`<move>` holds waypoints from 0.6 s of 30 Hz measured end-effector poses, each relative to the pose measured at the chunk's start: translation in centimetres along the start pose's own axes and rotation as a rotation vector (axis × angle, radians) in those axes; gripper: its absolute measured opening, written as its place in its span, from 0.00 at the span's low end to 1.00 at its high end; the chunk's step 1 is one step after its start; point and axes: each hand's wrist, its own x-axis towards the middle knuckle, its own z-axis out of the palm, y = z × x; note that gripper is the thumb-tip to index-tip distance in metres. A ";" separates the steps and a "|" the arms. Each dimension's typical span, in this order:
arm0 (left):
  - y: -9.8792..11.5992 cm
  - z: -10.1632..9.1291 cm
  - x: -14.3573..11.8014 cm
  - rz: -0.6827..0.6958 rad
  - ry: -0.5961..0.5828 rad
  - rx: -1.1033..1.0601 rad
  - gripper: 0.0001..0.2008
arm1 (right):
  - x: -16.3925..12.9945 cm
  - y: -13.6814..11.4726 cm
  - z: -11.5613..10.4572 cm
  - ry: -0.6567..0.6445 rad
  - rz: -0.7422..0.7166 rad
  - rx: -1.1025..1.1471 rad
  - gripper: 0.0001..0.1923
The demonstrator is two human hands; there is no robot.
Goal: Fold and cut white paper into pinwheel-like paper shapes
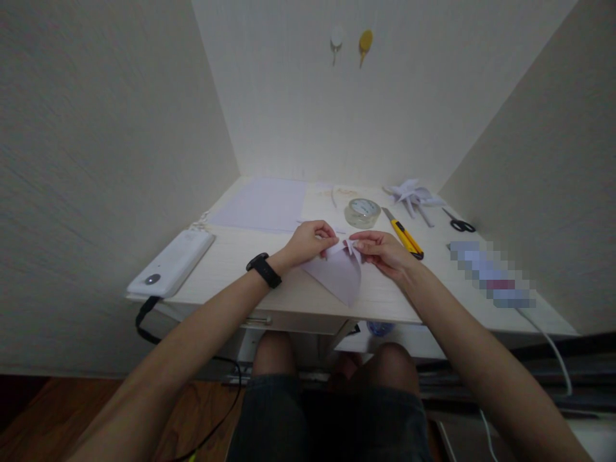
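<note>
Both my hands, left hand [308, 242] and right hand [380, 249], pinch the folded paper [339, 274] at the table [269, 282] edge; folding looks partly done, and a finished paper shape [412, 194] lies beyond.

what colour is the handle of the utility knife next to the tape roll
Yellow with black trim: the retractable utility knife beside the clear tape roll, shown best in the head view.

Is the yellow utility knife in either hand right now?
No, the yellow utility knife lies on the desk while both hands pinch the folded paper.
</note>
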 end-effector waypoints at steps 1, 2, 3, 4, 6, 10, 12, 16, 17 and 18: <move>-0.1 0.1 0.0 0.006 0.011 0.001 0.06 | 0.0 0.0 0.1 -0.001 0.007 0.018 0.20; -0.2 0.2 0.1 0.011 0.021 0.009 0.06 | -0.1 0.1 0.2 -0.004 0.018 0.035 0.20; -0.3 0.3 0.1 0.014 0.031 0.023 0.06 | -0.1 0.1 0.3 -0.008 0.029 0.050 0.20; -0.4 0.4 0.1 0.015 0.037 0.038 0.06 | -0.1 0.2 0.4 -0.011 0.040 0.065 0.20; -0.3 0.5 0.1 0.014 0.040 0.065 0.06 | -0.1 0.3 0.5 -0.008 0.054 0.101 0.18; 0.0 0.6 0.0 0.014 0.031 0.056 0.05 | 0.0 0.5 0.8 0.026 0.059 0.153 0.15; 0.2 0.6 -0.1 0.006 0.037 0.026 0.05 | 0.1 0.5 0.7 0.045 0.056 0.149 0.15; 0.3 0.6 -0.1 0.009 0.041 -0.009 0.05 | 0.2 0.5 0.6 0.061 0.061 0.135 0.14; 0.3 0.6 -0.1 0.014 0.039 -0.012 0.05 | 0.2 0.5 0.6 0.061 0.064 0.134 0.15; 0.2 0.6 -0.1 0.019 0.038 -0.015 0.05 | 0.2 0.4 0.7 0.062 0.067 0.135 0.14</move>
